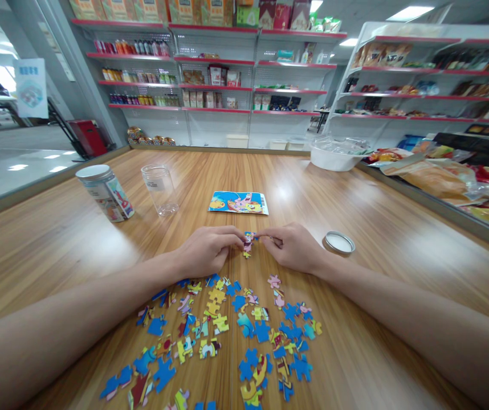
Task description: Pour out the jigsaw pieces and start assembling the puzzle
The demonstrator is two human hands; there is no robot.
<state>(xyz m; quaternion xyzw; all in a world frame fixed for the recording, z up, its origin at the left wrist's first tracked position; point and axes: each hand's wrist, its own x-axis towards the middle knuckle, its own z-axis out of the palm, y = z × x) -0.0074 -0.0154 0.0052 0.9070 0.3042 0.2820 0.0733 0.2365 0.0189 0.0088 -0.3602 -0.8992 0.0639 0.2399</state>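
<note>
A small cluster of joined jigsaw puzzle pieces [248, 241] lies on the wooden table between my two hands. My left hand [212, 249] grips its left edge, thumb and fingers drawn together. From the other side my right hand [292, 246] holds the cluster's upper right edge at the tip of the index finger, the other fingers curled in. Nearer to me, many loose jigsaw pieces [262, 331] in blue, yellow and pink are spread out, some overlapping. Beyond the hands a cartoon picture card [238, 203] lies flat.
A round metal lid [339, 242] rests right of my right hand. At the left stand a printed canister [106, 192] and a clear jar [159, 189]. A white basin [337, 155] is at the far right, near packaged snacks [445, 173]. Stocked shelves [214, 86] line the back.
</note>
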